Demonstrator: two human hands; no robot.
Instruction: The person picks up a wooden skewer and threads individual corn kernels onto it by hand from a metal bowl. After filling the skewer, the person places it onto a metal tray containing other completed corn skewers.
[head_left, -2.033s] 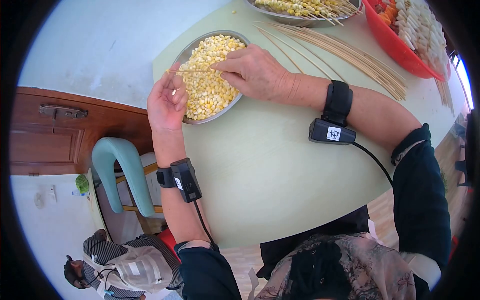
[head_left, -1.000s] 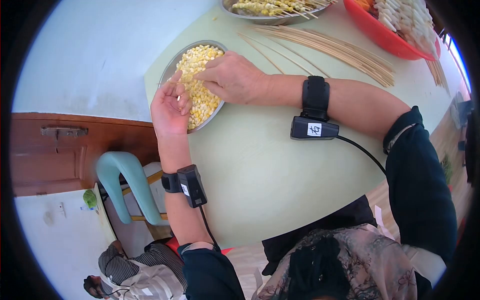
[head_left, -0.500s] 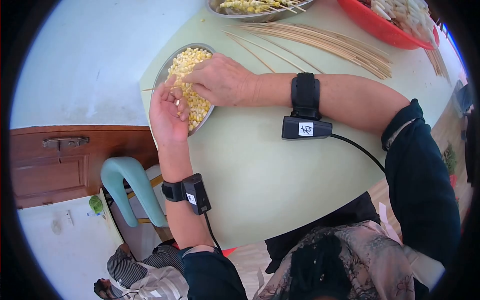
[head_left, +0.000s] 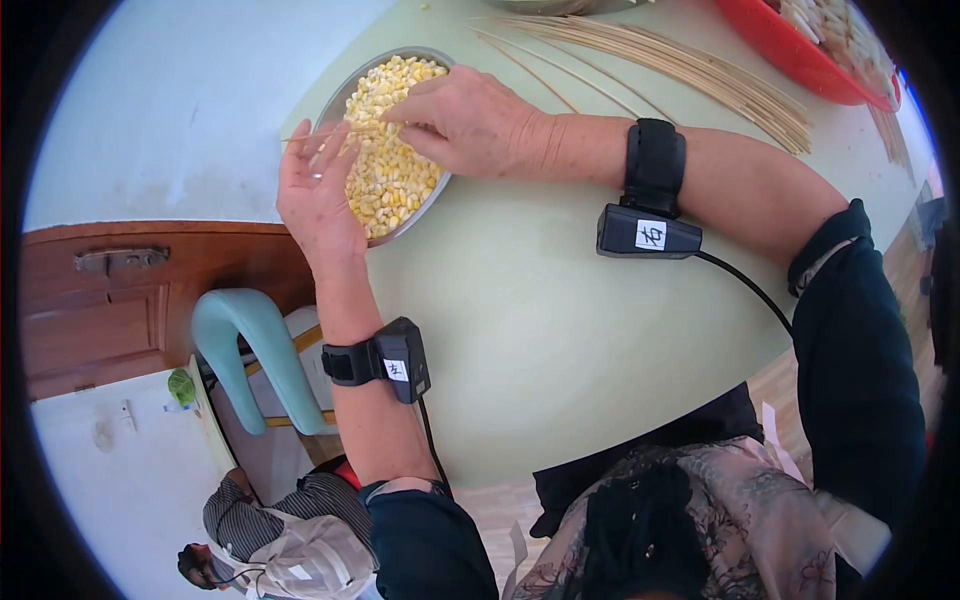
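A thin bamboo skewer [head_left: 338, 133] lies across the fingertips of my left hand [head_left: 318, 200], which holds it over the left side of a metal bowl [head_left: 437, 196]. Loose yellow corn kernels [head_left: 392, 185] fill this bowl. From the other side, my right hand [head_left: 468, 122] reaches over the kernels, its thumb and fingers pinched close to the skewer's right end. Whatever sits between those fingertips is too small to make out. Both wrists wear black straps with small cabled boxes.
Several bamboo skewers [head_left: 700, 75] lie in a bundle on the pale green table [head_left: 540, 320], with a few loose ones beside it. A red basin [head_left: 800, 55] of pale food stands at the far right. Another person [head_left: 300, 530] is at lower left, near a blue-green chair [head_left: 240, 330].
The view has shifted, so the table's things sit differently in it. My left fingers have straightened from a curl, and the skewer is still in them. My right hand stays over the kernels.
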